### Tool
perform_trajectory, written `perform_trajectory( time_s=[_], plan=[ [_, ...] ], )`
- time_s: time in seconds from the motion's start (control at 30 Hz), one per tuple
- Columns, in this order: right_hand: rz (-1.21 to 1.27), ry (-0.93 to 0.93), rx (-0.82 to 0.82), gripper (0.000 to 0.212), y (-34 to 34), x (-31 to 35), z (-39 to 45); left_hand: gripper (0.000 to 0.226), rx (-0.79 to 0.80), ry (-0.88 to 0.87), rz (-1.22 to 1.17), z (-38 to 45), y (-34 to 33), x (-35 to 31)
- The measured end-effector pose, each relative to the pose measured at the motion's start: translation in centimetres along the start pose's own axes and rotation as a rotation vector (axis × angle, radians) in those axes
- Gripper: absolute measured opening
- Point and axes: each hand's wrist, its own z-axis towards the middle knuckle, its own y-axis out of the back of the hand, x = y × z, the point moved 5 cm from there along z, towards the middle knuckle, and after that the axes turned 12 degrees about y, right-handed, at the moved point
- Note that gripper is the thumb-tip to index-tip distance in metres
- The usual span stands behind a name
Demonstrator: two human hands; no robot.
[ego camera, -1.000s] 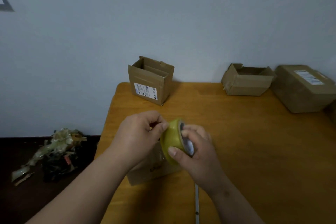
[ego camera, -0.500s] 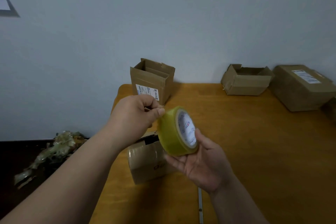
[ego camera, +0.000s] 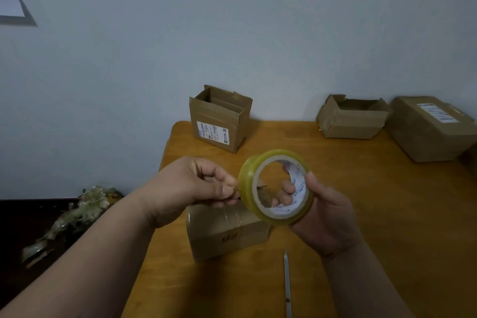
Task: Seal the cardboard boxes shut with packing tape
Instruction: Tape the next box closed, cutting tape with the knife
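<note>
Above the small box (ego camera: 227, 230), the right hand (ego camera: 317, 214) grips the tape roll (ego camera: 275, 186) while the left hand (ego camera: 191, 188) apparently pinches its loose end; drawing out a strip comes next.

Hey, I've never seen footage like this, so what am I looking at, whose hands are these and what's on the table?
There is no machine here. A person wears a camera on the head, looking down at their own two bare hands.

The right hand holds a yellowish roll of clear packing tape, with fingers hooked through its core. The left hand pinches at the roll's edge, apparently at the loose tape end, though that is too small to confirm.

On the orange-brown wooden table sit a closed small cardboard box under the hands, an open tall labelled box and an open low box at the back, a closed large labelled box at right, and a thin grey tool near the front.
</note>
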Motion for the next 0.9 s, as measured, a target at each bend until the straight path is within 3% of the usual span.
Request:
perform_trajectory(
  time_s=[0.13,0.23,0.37,0.47,0.63,0.7,0.8,0.9],
  plan=[
    [-0.126,0.043,0.122,0.071,-0.4,1.0,-0.1,0.021,0.088,0.086,-0.201,0.2,0.4,1.1],
    [-0.248,0.061,0.164,0.075,-0.9,1.2,0.1,0.026,-0.068,0.104,-0.126,0.8,0.4,1.4],
    [-0.350,0.059,0.126,0.068,-1.3,1.2,0.4,0.010,-0.163,0.131,-0.067,1.4,0.6,1.3],
    [-0.461,0.086,0.083,0.045,-1.3,1.5,0.6,0.023,-0.204,0.137,-0.032,1.5,0.7,0.8],
    [-0.807,0.076,0.121,0.045,0.1,2.4,1.0,0.037,-0.378,0.083,0.068,1.4,1.7,-0.3],
    [-0.984,0.053,0.110,0.033,1.0,2.8,0.9,0.040,-0.469,0.047,0.145,1.3,2.4,-0.8],
    [-1.398,0.033,0.133,0.041,2.0,3.2,0.9,0.041,-0.580,0.000,0.232,1.5,2.9,-1.5],
    [-1.879,0.021,0.065,0.031,3.0,3.3,1.5,0.037,-0.663,-0.041,0.326,1.9,2.4,-1.9]
  ],
)
